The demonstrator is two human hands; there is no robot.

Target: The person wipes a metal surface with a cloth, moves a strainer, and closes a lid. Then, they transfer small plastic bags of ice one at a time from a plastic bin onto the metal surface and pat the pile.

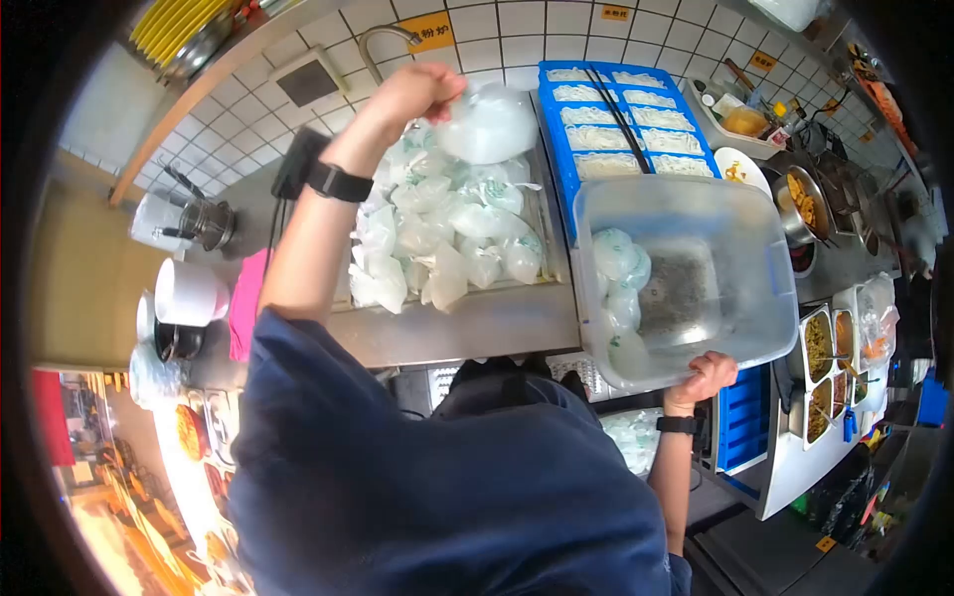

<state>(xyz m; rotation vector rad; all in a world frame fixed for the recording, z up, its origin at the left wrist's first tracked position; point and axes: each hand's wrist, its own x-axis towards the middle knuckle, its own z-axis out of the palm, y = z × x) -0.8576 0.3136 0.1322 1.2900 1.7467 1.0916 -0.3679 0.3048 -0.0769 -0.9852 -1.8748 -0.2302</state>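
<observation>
My left hand (pixel 429 91) is raised near the back wall, fingers closed at the knotted side of a plump, whitish plastic bag (pixel 489 127). Beneath it, several similar tied bags (pixel 432 223) with bits of green print fill the sink-like steel basin. With my right hand (pixel 710 378) I grip the near rim of a see-through plastic tub (pixel 740 233). A few tied bags (pixel 622 288) lie along the tub's left side. What fills the bags cannot be made out. Each wrist wears a black band.
Behind the tub stands a blue tray (pixel 556 129) of white noodle portions, with long dark chopsticks (pixel 618 114) across it. A faucet (pixel 383 40) rises behind the basin. White buckets (pixel 189 291) stand left; a pot (pixel 801 204) and food pans (pixel 818 368) are right.
</observation>
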